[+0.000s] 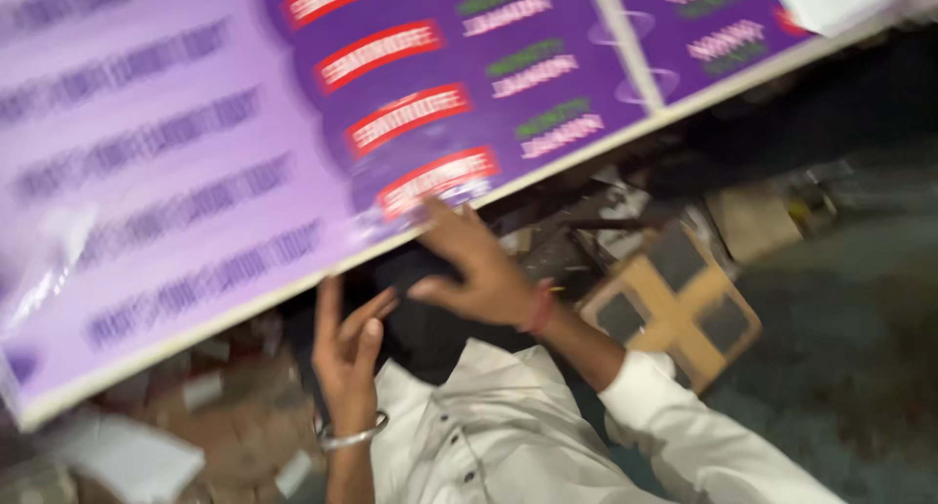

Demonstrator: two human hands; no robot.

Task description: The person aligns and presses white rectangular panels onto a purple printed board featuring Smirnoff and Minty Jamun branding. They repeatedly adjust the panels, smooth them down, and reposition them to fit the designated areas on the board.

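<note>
1. At the far left, a thick stack of large printed sheets (195, 172) fills the upper half of the view. Its top sheet is pale purple on the left and deep purple on the right, with rows of red, green and white labels, all blurred by motion. The stack's pale edge runs on a slant from the lower left to the upper right.
2. Below that edge on the left, loose scraps of white paper (127, 455) lie on a brownish floor, out of focus.
3. The left hand (347, 348) is raised just under the stack's edge, near the middle. Its fingers are stretched out and loose, with the palm turned inward, grasping nothing. I cannot tell whether the fingertips touch the sheets. A metal bangle (352, 436) circles the wrist.
4. The right hand (479, 270) comes next. Its fingers reach up to the lower edge of the stack and the thumb is spread below. It touches the stack there, though blur hides whether it really grips. A red thread band sits on this wrist, and the sleeve (703, 445) is white.
5. To the right, a tan cardboard piece (674, 309) with dark square patches lies on the floor.
</note>
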